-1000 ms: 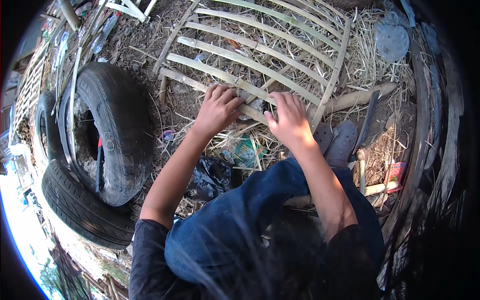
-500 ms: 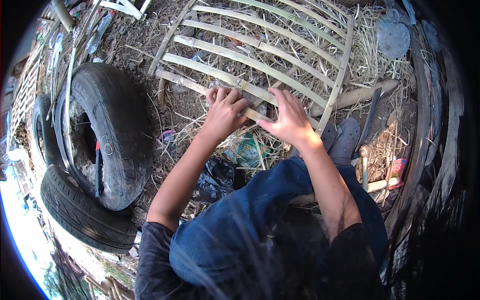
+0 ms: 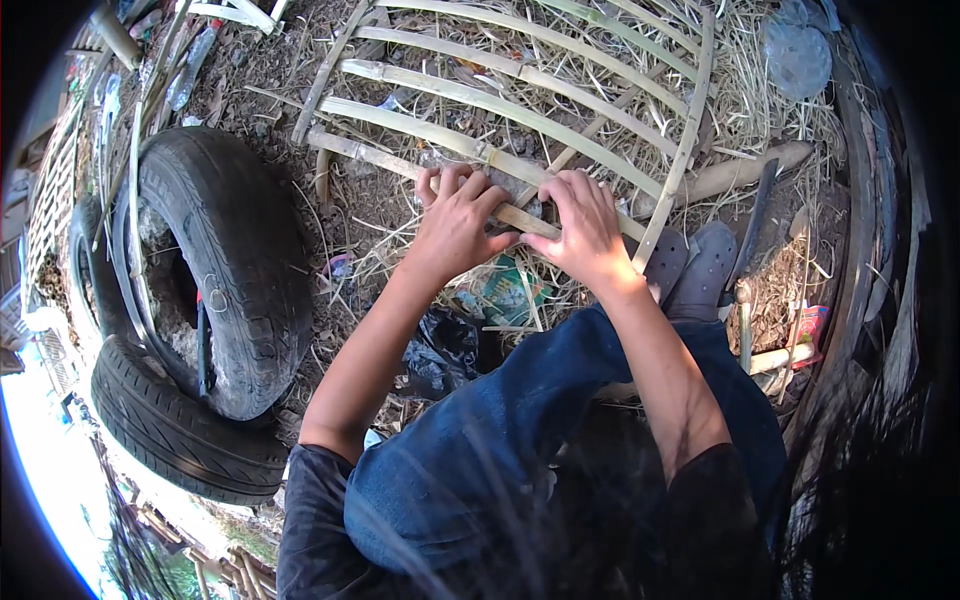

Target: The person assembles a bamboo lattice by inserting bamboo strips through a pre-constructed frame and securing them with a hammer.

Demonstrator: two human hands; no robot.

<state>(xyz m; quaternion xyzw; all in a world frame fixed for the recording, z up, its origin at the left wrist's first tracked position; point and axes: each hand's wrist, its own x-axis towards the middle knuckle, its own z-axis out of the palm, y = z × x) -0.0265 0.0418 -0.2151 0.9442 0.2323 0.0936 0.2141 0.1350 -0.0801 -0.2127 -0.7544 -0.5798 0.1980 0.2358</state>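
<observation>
A lattice of pale split bamboo lies over the straw-littered ground in front of me. My left hand is closed over its nearest bamboo slat, fingers curled across the far edge and thumb on the near side. Just to the right, my right hand grips the same slat in a like way. Both thumbs nearly touch below the slat. A cross strip runs along the lattice's right side, close to my right hand. What lies under my fingers is hidden.
Old tyres stand and lean at the left. A black plastic bag and a green wrapper lie below my hands. My grey clog is at the right, near a thick wooden stake and a dark blade-like strip.
My left thumb has moved right along the slat, closer to my right thumb. Both hands keep their grip, and the whole view has shifted slightly.
</observation>
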